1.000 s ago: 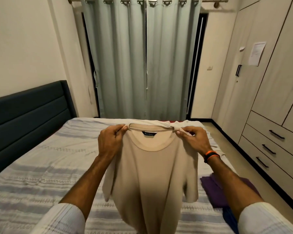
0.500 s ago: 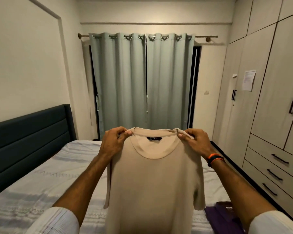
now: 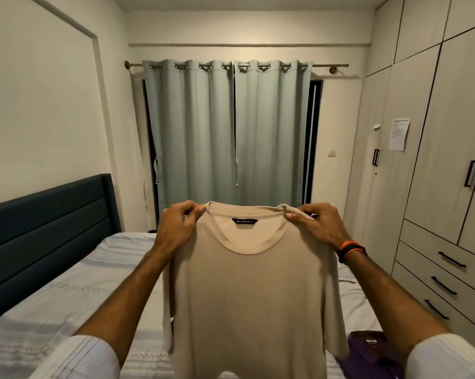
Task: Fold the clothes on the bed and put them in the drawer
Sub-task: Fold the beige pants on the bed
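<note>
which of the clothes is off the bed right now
The beige t-shirt, held up by its shoulders in the left hand and right hand. The purple garment lies on the bed.

- Shirt: hangs between left hand and right hand, over the bed.
- Curtain: behind the grip.
- Headboard: left of it.
- Drawers: right.
- Folded clothes: on bed, below right hand.

neck label on beige T-shirt, script unreadable, wardrobe paper illegible
</note>
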The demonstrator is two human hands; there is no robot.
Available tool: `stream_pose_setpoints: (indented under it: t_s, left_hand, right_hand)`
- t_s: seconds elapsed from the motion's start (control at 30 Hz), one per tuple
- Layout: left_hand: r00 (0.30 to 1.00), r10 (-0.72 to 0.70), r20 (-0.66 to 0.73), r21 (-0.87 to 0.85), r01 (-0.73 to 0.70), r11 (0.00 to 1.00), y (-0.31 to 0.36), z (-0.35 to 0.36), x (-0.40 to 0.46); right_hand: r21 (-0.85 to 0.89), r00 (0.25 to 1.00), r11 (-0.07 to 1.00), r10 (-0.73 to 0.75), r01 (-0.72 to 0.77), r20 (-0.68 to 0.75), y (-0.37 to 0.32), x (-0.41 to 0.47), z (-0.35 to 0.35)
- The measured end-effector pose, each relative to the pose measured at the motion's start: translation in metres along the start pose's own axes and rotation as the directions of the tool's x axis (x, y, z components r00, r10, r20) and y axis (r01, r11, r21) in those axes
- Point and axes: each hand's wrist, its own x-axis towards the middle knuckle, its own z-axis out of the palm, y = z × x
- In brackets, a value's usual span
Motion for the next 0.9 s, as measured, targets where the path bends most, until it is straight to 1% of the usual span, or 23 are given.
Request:
stream_pose_setpoints:
  t_s: [0.07,0.17,0.23,0.27,0.33,0.37,0.4,0.47,0.5,0.53,0.63,0.67,0.77,0.8,0.87,0.9]
  left_hand:
    - [0.998,-0.018,-0.053,-0.009,0.017,1.0,-0.002,0.005,-0.004]
    - [0.998,-0.049,-0.05,-0.041,0.047,0.998,-0.005,0.012,-0.007]
    - [1.0,-0.021,0.013,0.01,0.021,1.0,-0.01,0.013,-0.008]
    - [0.998,0.004,0.069,0.062,-0.008,0.998,-0.013,0.013,-0.008]
    - [0.986,0.042,0.162,0.171,-0.07,0.983,-0.017,0.01,-0.008]
    - [0.985,0.064,0.162,0.203,-0.097,0.974,-0.018,0.009,-0.006]
    - [0.988,0.091,0.126,0.216,-0.117,0.969,-0.019,0.008,-0.003]
    - [0.991,0.131,-0.001,0.182,-0.129,0.975,-0.014,0.005,0.004]
    - [0.99,0.139,-0.039,0.16,-0.131,0.978,-0.01,0.005,0.006]
    - [0.99,0.137,-0.031,0.153,-0.13,0.98,-0.009,0.007,0.008]
    - [0.987,0.087,0.132,0.179,-0.11,0.978,-0.012,0.011,0.005]
    - [0.988,0.061,0.145,0.175,-0.086,0.981,-0.017,0.013,0.002]
    - [0.994,-0.032,0.105,0.092,0.023,0.995,-0.023,0.012,-0.001]
    - [0.991,-0.059,0.116,0.08,0.05,0.996,-0.024,0.013,-0.001]
    - [0.981,-0.105,0.165,0.082,0.093,0.992,-0.025,0.015,-0.004]
    - [0.976,-0.123,0.181,0.074,0.111,0.991,-0.026,0.016,-0.006]
  right_hand:
    - [-0.012,0.998,0.999,0.043,-0.043,0.034,0.002,-0.001,0.004]
    - [0.071,0.993,0.992,0.097,-0.102,0.065,0.012,-0.002,0.01]
    - [0.117,0.989,0.984,0.123,-0.132,0.087,0.019,-0.003,0.013]
    - [0.12,0.984,0.981,0.138,-0.151,0.116,0.021,-0.004,0.013]
    - [0.095,0.97,0.98,0.154,-0.174,0.187,0.02,-0.005,0.011]
    - [0.073,0.972,0.986,0.136,-0.153,0.192,0.019,-0.004,0.01]
    - [0.062,0.983,0.992,0.101,-0.112,0.155,0.017,-0.003,0.009]
    - [0.11,0.999,0.993,0.033,-0.033,0.003,0.011,0.003,0.01]
    - [0.146,0.999,0.989,0.015,-0.007,-0.052,0.007,0.006,0.011]
    - [0.148,0.998,0.989,0.01,-0.002,-0.056,0.006,0.009,0.013]
    - [0.013,0.989,0.999,0.041,-0.044,0.139,0.008,0.007,0.015]
    - [0.02,0.985,0.998,0.058,-0.062,0.16,0.013,0.005,0.015]
    - [0.186,0.988,0.976,0.095,-0.116,0.118,0.023,0.002,0.012]
    - [0.178,0.983,0.974,0.111,-0.137,0.149,0.024,0.001,0.013]
    - [0.102,0.963,0.982,0.134,-0.161,0.232,0.025,-0.002,0.018]
    - [0.108,0.96,0.98,0.137,-0.168,0.246,0.026,-0.004,0.019]
